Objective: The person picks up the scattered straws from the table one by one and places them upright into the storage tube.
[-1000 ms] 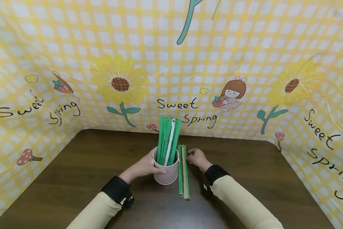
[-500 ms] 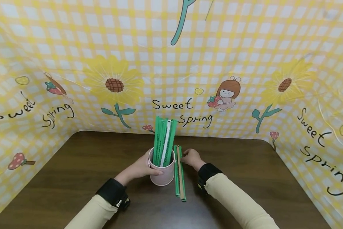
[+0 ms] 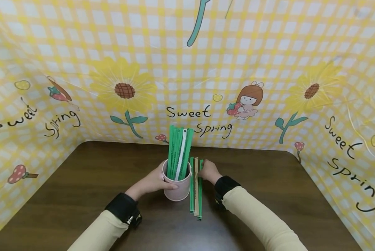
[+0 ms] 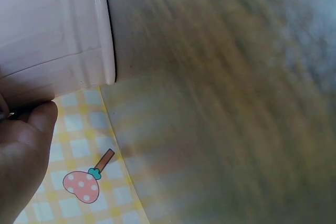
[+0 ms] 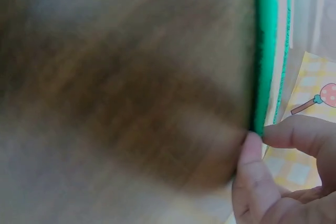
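Observation:
My left hand [image 3: 151,180] holds a pale pink bucket [image 3: 177,192], thumb in front and the fingers hidden behind it. Long thin green packets [image 3: 174,148] and a white one [image 3: 182,148] stand in the bucket. Close to its right side, a green packet [image 3: 192,197] and a tan packet [image 3: 196,200] lie side by side on the table. My right hand [image 3: 210,171] pinches the rightmost green packet [image 3: 200,198] near its far end. The right wrist view shows thumb and fingertip meeting on this green packet [image 5: 264,51].
A dark brown wooden table [image 3: 262,188] lies under everything. Yellow checked cloth [image 3: 250,42] with flower prints encloses its back and sides.
The right hand has taken hold of the rightmost green packet, which has shifted slightly apart from the tan one. The left hand keeps its grip on the bucket. The head view has shifted slightly.

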`<state>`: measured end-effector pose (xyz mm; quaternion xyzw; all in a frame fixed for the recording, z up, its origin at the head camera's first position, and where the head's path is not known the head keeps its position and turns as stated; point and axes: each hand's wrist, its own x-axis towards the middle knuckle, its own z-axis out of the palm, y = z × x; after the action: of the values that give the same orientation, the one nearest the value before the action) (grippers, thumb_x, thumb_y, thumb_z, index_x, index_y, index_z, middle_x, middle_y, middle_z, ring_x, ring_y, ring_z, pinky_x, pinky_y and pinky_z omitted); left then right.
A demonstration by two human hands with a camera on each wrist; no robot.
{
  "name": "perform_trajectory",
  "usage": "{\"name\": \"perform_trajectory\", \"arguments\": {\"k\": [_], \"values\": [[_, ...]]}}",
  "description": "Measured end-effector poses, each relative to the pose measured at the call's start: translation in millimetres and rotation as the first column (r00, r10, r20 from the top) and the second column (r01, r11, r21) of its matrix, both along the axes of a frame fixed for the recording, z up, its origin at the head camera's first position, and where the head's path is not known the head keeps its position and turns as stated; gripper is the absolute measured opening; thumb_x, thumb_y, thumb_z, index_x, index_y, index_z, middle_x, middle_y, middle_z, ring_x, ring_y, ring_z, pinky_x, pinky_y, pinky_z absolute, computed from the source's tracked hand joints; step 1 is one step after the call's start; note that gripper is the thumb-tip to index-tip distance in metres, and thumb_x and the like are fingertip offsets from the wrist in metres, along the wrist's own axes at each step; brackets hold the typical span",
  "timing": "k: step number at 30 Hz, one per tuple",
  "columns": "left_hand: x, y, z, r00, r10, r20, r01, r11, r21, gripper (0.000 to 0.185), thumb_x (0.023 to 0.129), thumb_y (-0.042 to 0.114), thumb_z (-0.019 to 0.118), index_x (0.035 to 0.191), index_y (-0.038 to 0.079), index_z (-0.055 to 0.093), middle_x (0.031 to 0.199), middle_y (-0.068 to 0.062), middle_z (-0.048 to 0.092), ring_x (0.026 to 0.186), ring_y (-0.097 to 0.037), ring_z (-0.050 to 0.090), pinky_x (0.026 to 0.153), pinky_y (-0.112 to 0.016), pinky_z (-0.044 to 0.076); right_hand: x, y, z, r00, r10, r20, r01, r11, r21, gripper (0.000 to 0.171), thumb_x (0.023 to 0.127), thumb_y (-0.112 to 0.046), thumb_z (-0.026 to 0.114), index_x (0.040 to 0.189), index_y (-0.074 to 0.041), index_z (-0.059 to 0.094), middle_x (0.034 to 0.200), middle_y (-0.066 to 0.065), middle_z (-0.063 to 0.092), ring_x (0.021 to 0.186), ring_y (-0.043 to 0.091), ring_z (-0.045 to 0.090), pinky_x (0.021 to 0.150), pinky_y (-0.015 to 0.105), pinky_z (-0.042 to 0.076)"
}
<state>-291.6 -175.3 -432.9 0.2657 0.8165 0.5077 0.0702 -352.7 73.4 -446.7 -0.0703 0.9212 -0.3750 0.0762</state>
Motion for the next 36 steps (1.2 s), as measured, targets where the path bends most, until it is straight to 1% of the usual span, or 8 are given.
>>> {"name": "perform_trajectory", "arguments": {"k": [5, 12, 17, 20, 23, 25, 27, 36], "values": [[-3.6, 0.6, -0.2, 1.000, -0.012, -0.006, 0.012, 1.000, 0.009, 0.107, 0.078, 0.027, 0.089, 0.156, -0.002, 0.022, 0.149, -0.027, 0.044, 0.132, -0.039, 0.050, 0.111, -0.056, 0.040, 5.2, 0.0, 9.3, 1.000, -0.011, -0.019, 0.012, 0.999, 0.036, 0.014, 0.080, 0.006, 0.065, 0.085, 0.003, 0.053, 0.075, 0.010, 0.055, 0.053, 0.017, 0.057, 0.052, 0.028, 0.051], [1.0, 1.2, -9.1, 0.999, -0.033, 0.004, 0.033, 0.999, -0.014, 0.104, 0.081, 0.025, 0.087, 0.156, -0.001, 0.021, 0.148, -0.025, 0.044, 0.132, -0.036, 0.050, 0.110, -0.050, 0.042, 7.9, 16.6, 20.2, 1.000, -0.002, -0.015, 0.002, 1.000, 0.001, 0.042, 0.088, 0.005, 0.064, 0.128, 0.014, 0.061, 0.102, 0.028, 0.069, 0.060, 0.020, 0.065, 0.060, 0.030, 0.056], [2.9, -0.3, -11.1, 1.000, -0.024, -0.011, 0.024, 1.000, 0.005, 0.104, 0.079, 0.024, 0.088, 0.156, -0.002, 0.023, 0.147, -0.026, 0.045, 0.132, -0.038, 0.050, 0.110, -0.054, 0.042, 5.9, 25.5, 74.0, 0.976, -0.031, -0.215, -0.009, 0.984, -0.180, 0.050, 0.093, 0.005, 0.059, 0.142, 0.011, 0.049, 0.101, 0.022, 0.064, 0.074, 0.021, 0.060, 0.065, 0.024, 0.047], [3.3, -2.2, -10.8, 1.000, -0.015, -0.014, 0.015, 1.000, 0.005, 0.104, 0.079, 0.024, 0.088, 0.155, -0.002, 0.022, 0.148, -0.027, 0.044, 0.132, -0.039, 0.050, 0.110, -0.056, 0.041, 10.4, 25.1, 113.3, 0.925, -0.103, -0.365, -0.041, 0.931, -0.364, 0.054, 0.093, 0.005, 0.056, 0.145, 0.009, 0.043, 0.107, 0.019, 0.058, 0.089, 0.022, 0.057, 0.074, 0.020, 0.045], [3.6, -3.3, -9.6, 1.000, -0.009, -0.012, 0.009, 1.000, -0.002, 0.105, 0.080, 0.026, 0.088, 0.155, -0.003, 0.022, 0.148, -0.027, 0.043, 0.132, -0.039, 0.050, 0.110, -0.056, 0.041, 18.7, 21.0, 143.1, 0.866, -0.214, -0.451, -0.094, 0.818, -0.568, 0.055, 0.093, 0.005, 0.054, 0.146, 0.005, 0.037, 0.111, 0.013, 0.053, 0.096, 0.017, 0.055, 0.079, 0.016, 0.045], [3.2, -3.3, -8.4, 1.000, -0.008, -0.017, 0.008, 1.000, -0.003, 0.105, 0.079, 0.027, 0.089, 0.155, -0.002, 0.022, 0.148, -0.027, 0.044, 0.131, -0.037, 0.050, 0.110, -0.053, 0.042, 24.6, 16.0, 154.0, 0.846, -0.255, -0.468, -0.142, 0.739, -0.659, 0.056, 0.094, 0.004, 0.054, 0.145, 0.003, 0.034, 0.112, 0.008, 0.050, 0.097, 0.012, 0.054, 0.082, 0.015, 0.046], [2.1, -3.0, -7.0, 0.999, -0.016, -0.028, 0.016, 1.000, 0.008, 0.104, 0.079, 0.026, 0.089, 0.155, -0.002, 0.024, 0.147, -0.026, 0.046, 0.131, -0.036, 0.051, 0.110, -0.051, 0.042, 29.2, 8.9, 156.7, 0.842, -0.250, -0.478, -0.185, 0.698, -0.691, 0.057, 0.094, 0.004, 0.055, 0.146, 0.002, 0.033, 0.111, 0.005, 0.048, 0.097, 0.009, 0.054, 0.085, 0.015, 0.047], [0.9, -1.0, -2.6, 0.999, -0.009, -0.035, 0.009, 1.000, -0.013, 0.104, 0.080, 0.024, 0.088, 0.157, -0.001, 0.023, 0.148, -0.025, 0.047, 0.132, -0.036, 0.051, 0.110, -0.051, 0.042, 33.7, -17.6, 107.9, 0.860, -0.061, -0.507, -0.235, 0.834, -0.499, 0.054, 0.097, 0.005, 0.056, 0.147, 0.005, 0.037, 0.115, 0.025, 0.056, 0.104, 0.035, 0.060, 0.092, 0.036, 0.050]]}}
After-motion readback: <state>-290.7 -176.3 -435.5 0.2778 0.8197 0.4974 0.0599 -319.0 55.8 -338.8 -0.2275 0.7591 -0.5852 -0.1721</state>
